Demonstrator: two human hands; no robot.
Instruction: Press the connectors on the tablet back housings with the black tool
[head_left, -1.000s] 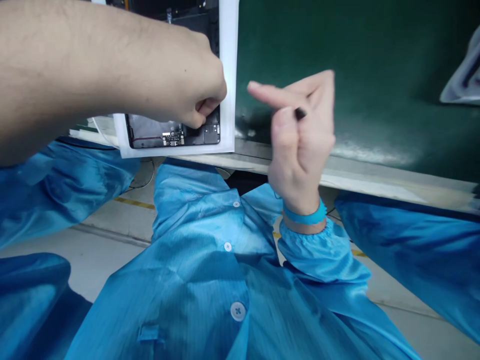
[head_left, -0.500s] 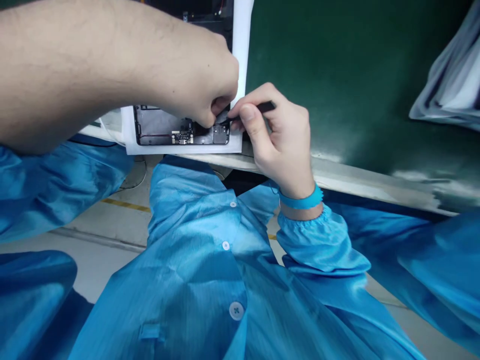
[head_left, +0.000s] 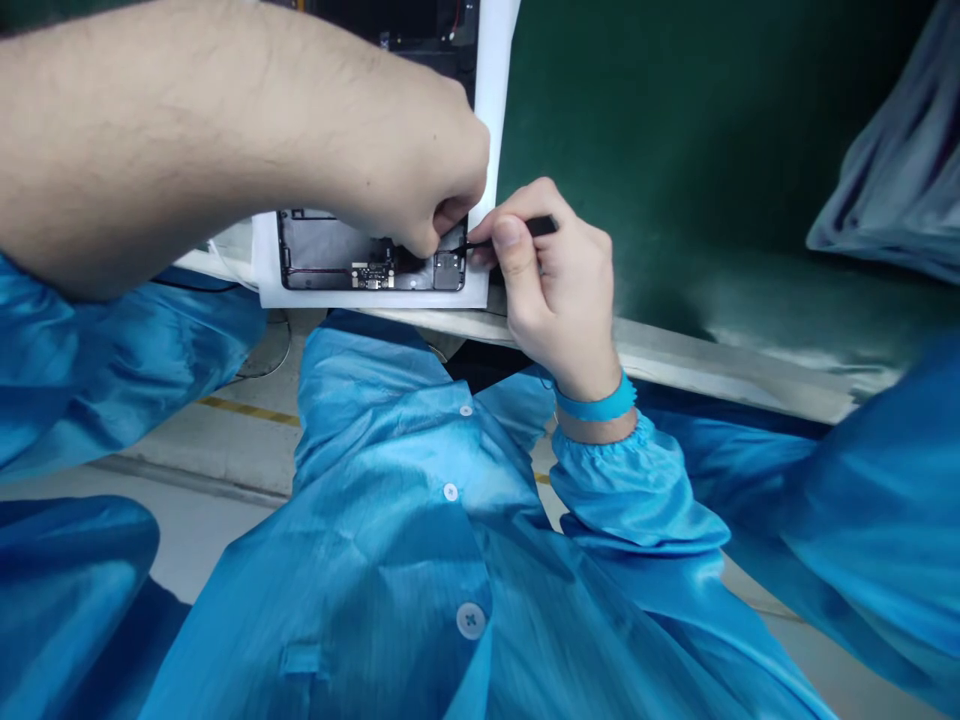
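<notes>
An opened tablet housing [head_left: 322, 245] lies on a white foam sheet [head_left: 271, 290], with a small circuit board [head_left: 373, 275] along its near edge and a dark square part [head_left: 448, 268] in its near right corner. My left hand [head_left: 442, 160] reaches over the housing from the left. Its fingers are curled and pinched low beside that corner; what they hold, if anything, is hidden. Between thumb and fingers, my right hand [head_left: 559, 275] grips black tweezers [head_left: 541, 226], whose thin tip points left to the corner part, near my left fingertips.
Beneath the foam is a green work mat [head_left: 660, 170] with a pale table edge [head_left: 720, 365]. A stack of bagged items [head_left: 892, 190] sits at the right. A thin cable [head_left: 225, 265] hangs at the left edge. People in blue clothing are close on both sides.
The housing and both hands appear slightly further right in view. The tweezers stay at the same corner, their tip now showing more plainly. A blue sleeve at the far right has come further in.
</notes>
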